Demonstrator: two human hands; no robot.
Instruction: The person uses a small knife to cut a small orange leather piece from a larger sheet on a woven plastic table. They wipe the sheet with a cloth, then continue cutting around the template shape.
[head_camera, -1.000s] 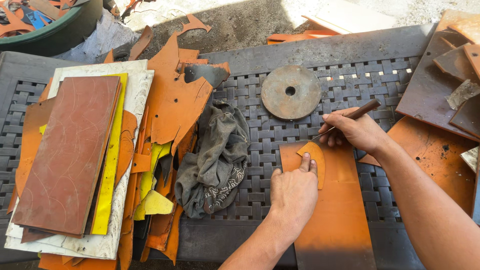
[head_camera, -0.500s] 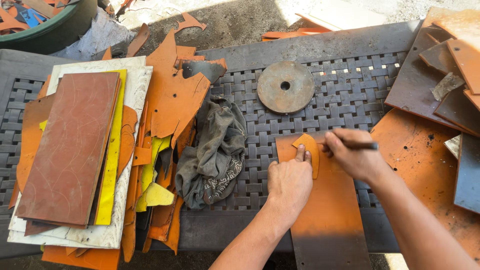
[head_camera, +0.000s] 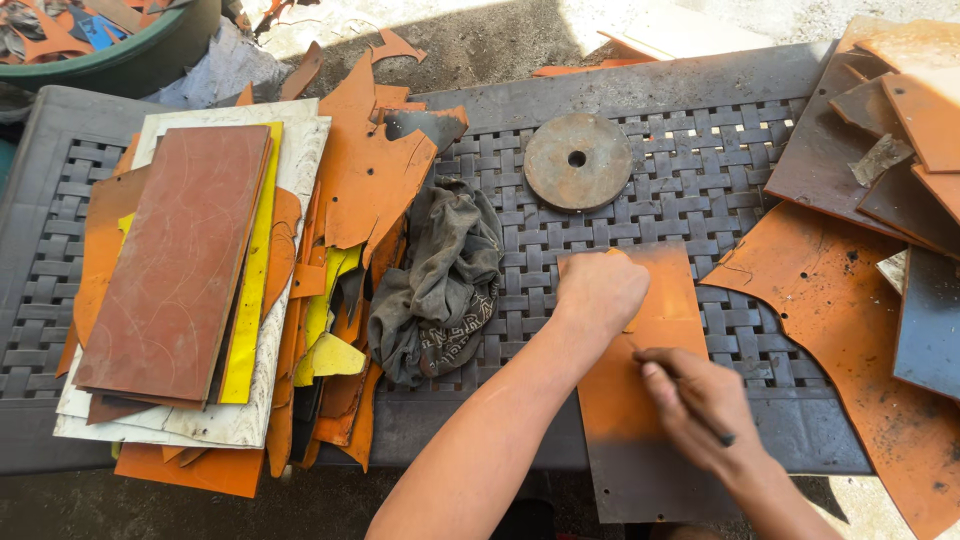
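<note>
Outdoors, on a dark woven table (head_camera: 700, 160), a person's left hand (head_camera: 600, 290) is pressing flat on an orange sheet (head_camera: 640, 400), fingers closed over a small template. Just below, the right hand (head_camera: 700, 405) is gripping a marking tool (head_camera: 690, 400), apparently tracing; no cutting has begun yet.

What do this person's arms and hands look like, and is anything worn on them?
Both arms are bare all the way to the edge of the picture: no sleeves show. The left hand and the right hand are bare too, with no gloves. No watch, ring, bracelet or bandage can be seen on either wrist or on the fingers that show. The forearms are lean.
</note>
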